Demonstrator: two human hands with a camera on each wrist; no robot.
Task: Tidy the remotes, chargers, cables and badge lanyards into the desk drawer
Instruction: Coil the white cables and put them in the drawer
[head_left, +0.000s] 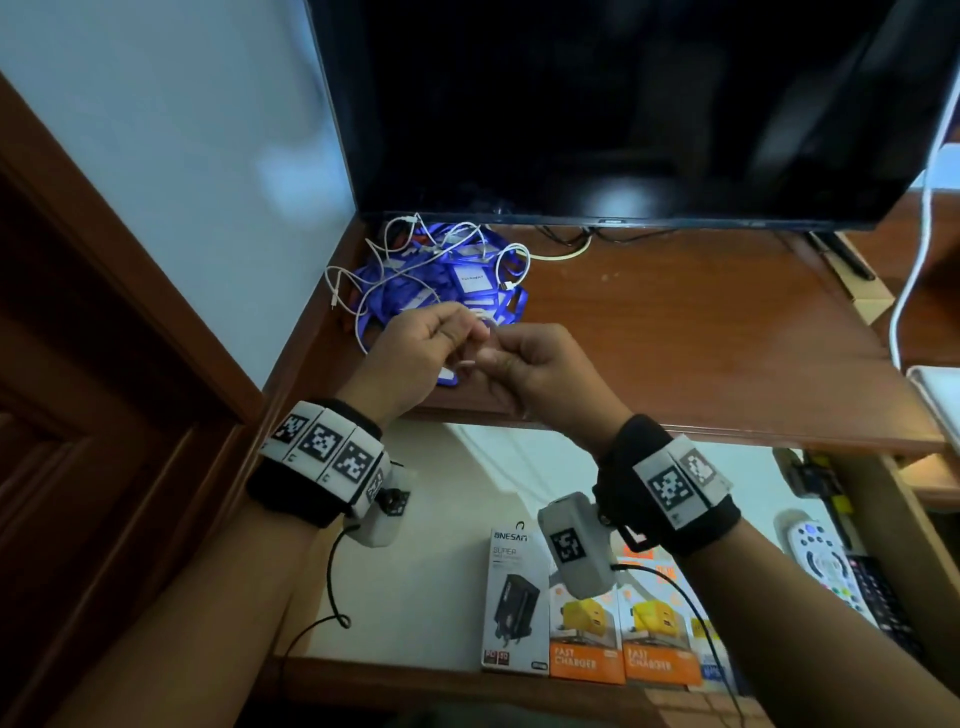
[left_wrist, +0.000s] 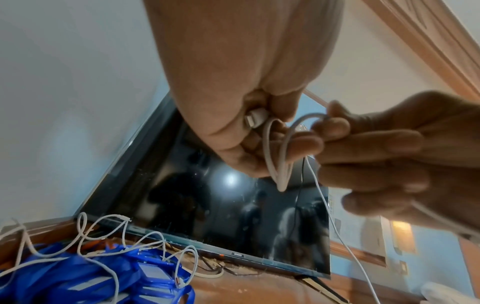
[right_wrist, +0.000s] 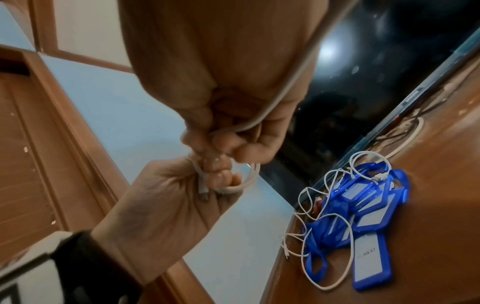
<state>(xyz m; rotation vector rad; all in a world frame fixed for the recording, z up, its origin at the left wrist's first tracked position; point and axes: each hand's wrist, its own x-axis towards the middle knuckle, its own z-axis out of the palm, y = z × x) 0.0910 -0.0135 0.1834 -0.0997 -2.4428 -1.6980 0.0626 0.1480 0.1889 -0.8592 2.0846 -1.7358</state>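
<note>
Your left hand (head_left: 415, 345) and right hand (head_left: 524, 364) meet just in front of the TV (head_left: 623, 104), above the front edge of the tabletop (head_left: 701, 332). Both grip one white cable (left_wrist: 275, 156): the left fingers (left_wrist: 249, 156) are curled tight round its plug end and a small loop, and the right fingers (left_wrist: 337, 125) pinch the next loop, with the rest of the cable running back over your right palm.

Below the TV's left corner, on the tabletop, lies the heap of blue badge lanyards (head_left: 447, 280) with more loose white cables (head_left: 363, 280) tangled over and through it (the strands cross the badge holders, so none of them lies free). One badge card shows writing, too blurred to read in full. Dark cords run under the TV's lower edge, and a thick white cord (head_left: 914, 270) hangs down at the TV's right side.

Nearer to you than the TV, the open drawer (head_left: 441, 545) already holds three charger boxes (head_left: 587, 623) in a row: a grey one marked "ONESAM SUPER" and two orange ones marked "FAST CHARGER". To their right lie a white remote (head_left: 826, 566) and a black remote (head_left: 883, 597), side by side.
</note>
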